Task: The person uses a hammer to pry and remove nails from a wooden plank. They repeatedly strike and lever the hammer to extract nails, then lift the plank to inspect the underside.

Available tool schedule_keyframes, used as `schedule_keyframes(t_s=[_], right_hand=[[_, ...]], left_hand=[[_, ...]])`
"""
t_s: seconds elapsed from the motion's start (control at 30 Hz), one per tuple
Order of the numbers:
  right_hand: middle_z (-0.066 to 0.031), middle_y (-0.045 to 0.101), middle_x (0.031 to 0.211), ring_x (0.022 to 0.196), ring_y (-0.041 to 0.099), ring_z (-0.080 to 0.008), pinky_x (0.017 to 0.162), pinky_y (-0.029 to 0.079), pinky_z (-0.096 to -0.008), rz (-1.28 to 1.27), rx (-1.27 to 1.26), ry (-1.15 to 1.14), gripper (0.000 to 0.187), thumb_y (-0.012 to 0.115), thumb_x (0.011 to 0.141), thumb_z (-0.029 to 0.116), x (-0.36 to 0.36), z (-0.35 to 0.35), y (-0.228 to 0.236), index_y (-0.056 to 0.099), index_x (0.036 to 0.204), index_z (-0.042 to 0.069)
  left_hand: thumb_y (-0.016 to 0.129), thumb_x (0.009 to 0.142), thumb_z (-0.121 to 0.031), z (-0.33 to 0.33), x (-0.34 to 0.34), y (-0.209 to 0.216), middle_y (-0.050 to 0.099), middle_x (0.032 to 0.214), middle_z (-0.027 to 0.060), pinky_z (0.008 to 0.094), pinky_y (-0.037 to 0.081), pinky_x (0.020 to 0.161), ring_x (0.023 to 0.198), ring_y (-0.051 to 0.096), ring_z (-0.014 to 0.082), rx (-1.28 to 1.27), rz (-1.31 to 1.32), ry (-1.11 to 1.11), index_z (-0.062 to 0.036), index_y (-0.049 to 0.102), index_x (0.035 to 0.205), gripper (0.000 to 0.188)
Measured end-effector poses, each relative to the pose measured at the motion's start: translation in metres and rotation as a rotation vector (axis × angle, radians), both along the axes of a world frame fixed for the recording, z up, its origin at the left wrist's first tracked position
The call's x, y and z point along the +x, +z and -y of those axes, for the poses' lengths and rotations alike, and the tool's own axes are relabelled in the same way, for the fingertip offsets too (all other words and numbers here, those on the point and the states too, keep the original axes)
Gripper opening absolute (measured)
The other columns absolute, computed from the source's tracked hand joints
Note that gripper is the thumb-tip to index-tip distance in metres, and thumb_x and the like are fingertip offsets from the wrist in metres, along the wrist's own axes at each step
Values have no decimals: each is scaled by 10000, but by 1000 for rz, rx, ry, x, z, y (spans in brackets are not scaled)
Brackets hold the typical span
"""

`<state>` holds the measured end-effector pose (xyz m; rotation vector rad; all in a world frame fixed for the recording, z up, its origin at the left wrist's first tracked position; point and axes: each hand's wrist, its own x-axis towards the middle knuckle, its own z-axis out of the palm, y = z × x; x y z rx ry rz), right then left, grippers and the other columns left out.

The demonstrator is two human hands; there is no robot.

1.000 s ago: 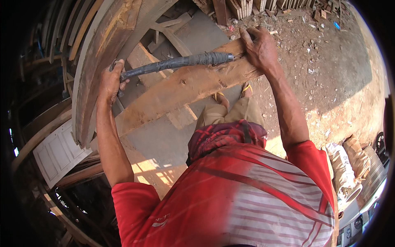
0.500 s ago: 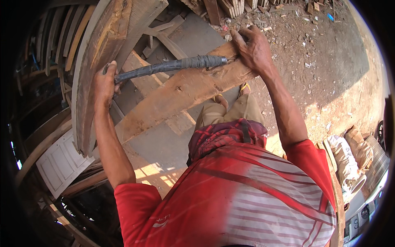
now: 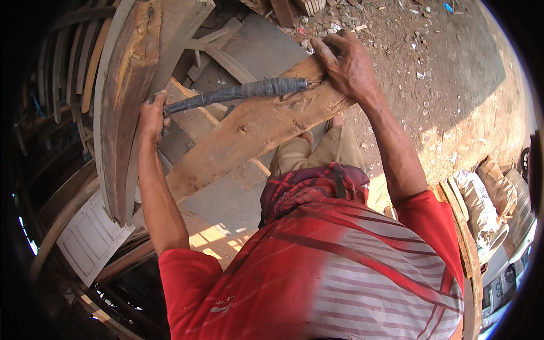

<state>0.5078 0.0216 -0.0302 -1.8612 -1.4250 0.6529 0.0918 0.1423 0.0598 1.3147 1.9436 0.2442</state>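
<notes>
My right hand (image 3: 348,62) is closed round the upper right end of a long, rough wooden plank (image 3: 243,133), which slants down to the left in front of my legs. A dark rod-like tool (image 3: 238,93) with a grip wrapped in black strips extends across in front of the plank's far side. My left hand (image 3: 152,116) is closed on the tool's left end, whose shape is mostly hidden by the fingers. The tool's wrapped end stops just short of my right hand, over the plank; whether it touches the wood I cannot tell.
Thick curved timbers (image 3: 127,102) stand close beside my left hand. More boards (image 3: 79,62) lean at far left, above a white panelled door (image 3: 93,235). Wood scraps (image 3: 226,59) lie beyond the plank. Debris covers the dirt floor (image 3: 419,85); sacks (image 3: 481,201) stand at right.
My left hand has moved slightly right, nearer the plank, with the tool. The right hand keeps its hold on the plank. The surroundings have shifted a little in view.
</notes>
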Motion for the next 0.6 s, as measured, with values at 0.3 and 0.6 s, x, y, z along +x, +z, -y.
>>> schedule_keyframes(t_s=[0.3, 0.6], right_hand=[[-240, 649, 1001, 965, 663, -413, 861, 517, -490, -4, -16, 1, 470, 644, 982, 467, 1, 2, -2, 772, 1129, 40], [-265, 659, 1060, 1040, 666, -426, 925, 523, -486, 34, -93, -8, 486, 616, 988, 469, 0, 1, 14, 761, 1142, 31]], left_hand=[[678, 936, -387, -8, -6, -26, 520, 650, -24, 263, 316, 423, 479, 447, 73, -7, 109, 17, -88, 608, 808, 333], [724, 927, -397, 22, 3, 14, 527, 671, -31, 286, 382, 440, 502, 472, 88, 154, -33, 7, -80, 643, 844, 337]])
